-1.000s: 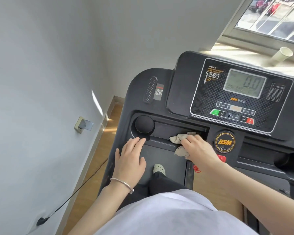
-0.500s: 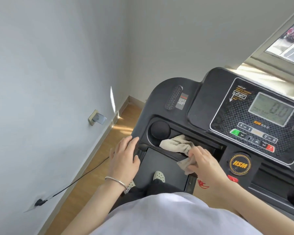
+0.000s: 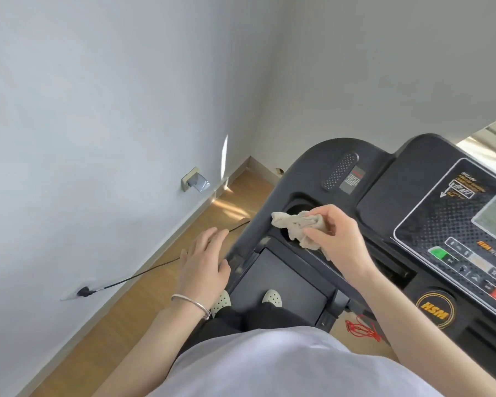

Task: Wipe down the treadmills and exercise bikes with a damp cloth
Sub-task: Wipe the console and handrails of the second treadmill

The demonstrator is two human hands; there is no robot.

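Pinching cloth (image 3: 294, 224) in right hand (image 3: 337, 242) to wipe treadmill (image 3: 384, 190) cup holder (image 3: 298, 208); hovering left hand (image 3: 205, 265), fingers (image 3: 212, 239) spread, alongside, likely for balance.

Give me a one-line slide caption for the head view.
Right hand holds a crumpled cloth over the cup holder of the treadmill console; left hand open beside it.

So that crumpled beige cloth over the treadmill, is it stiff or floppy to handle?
Probably floppy: the cloth bunches and droops where the right hand pinches it. Likely light too, since a few fingers hold it up.
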